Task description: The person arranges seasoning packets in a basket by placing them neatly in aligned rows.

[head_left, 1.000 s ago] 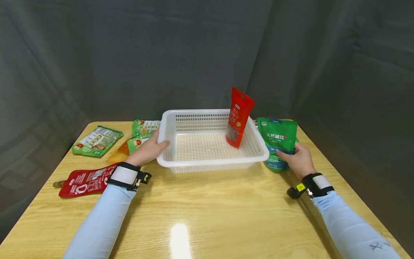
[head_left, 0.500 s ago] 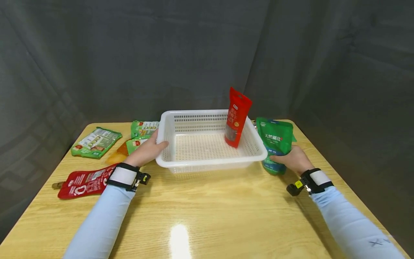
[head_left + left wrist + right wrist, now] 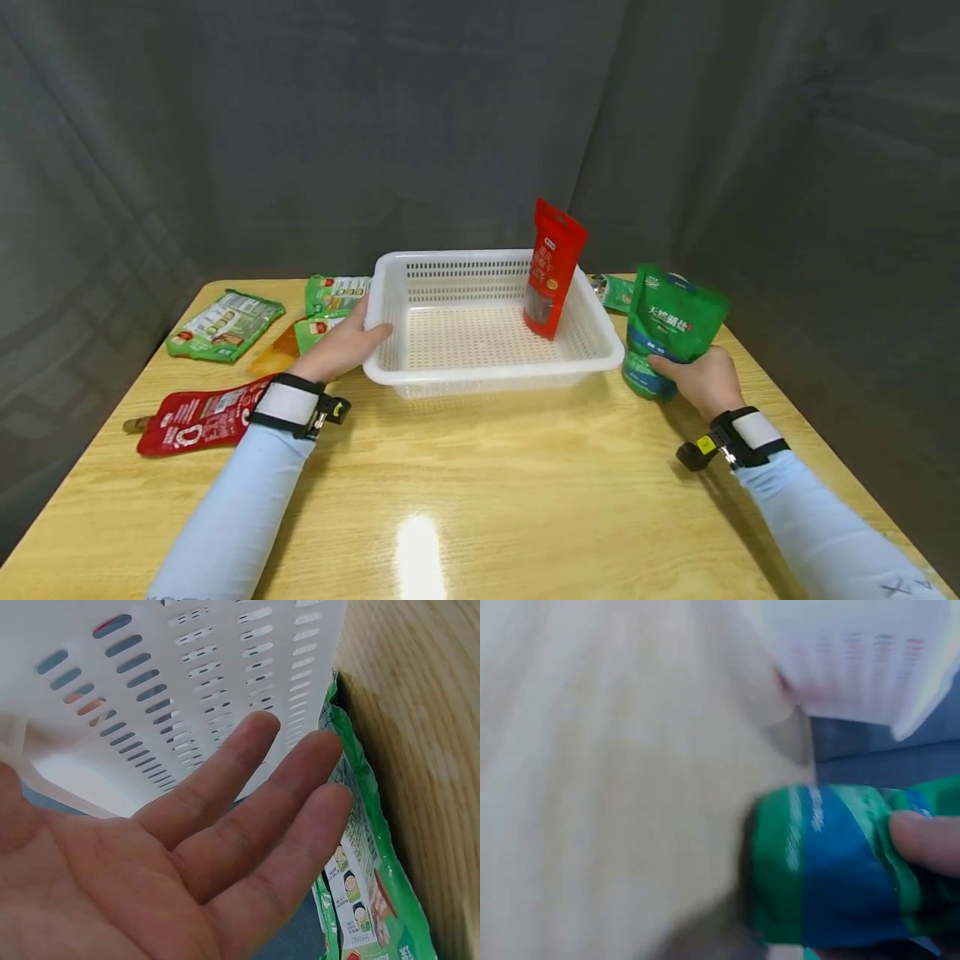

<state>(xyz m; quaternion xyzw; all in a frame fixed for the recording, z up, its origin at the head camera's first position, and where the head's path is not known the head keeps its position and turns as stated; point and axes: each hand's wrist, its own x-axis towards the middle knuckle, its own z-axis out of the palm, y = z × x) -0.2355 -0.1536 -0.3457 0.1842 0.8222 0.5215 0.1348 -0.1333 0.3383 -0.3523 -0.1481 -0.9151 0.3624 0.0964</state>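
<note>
My left hand (image 3: 341,344) holds the left rim of a white plastic basket (image 3: 480,382), thumb over the rim into it. In the left wrist view several straight fingers (image 3: 255,802) lie outside its slotted wall. My right hand (image 3: 703,382) grips a green and blue salt pouch (image 3: 675,317) at its lower part, thumb in front; the other fingers are hidden behind it. The pouch tilts to the right, beside the basket's right end. In the right wrist view the thumb (image 3: 930,841) presses the pouch. A red pouch (image 3: 551,271) stands leaning inside the basket on the right.
Left of the basket lie green packets (image 3: 225,327), an orange packet (image 3: 276,354) and a red spouted pouch (image 3: 198,421). Another green packet (image 3: 617,293) lies behind the basket's right end. A dark curtain (image 3: 450,125) hangs behind the wooden table (image 3: 487,492).
My right hand has moved right with the salt pouch, which now leans further right and uncovers the green packet behind. The left hand and basket stay in place.
</note>
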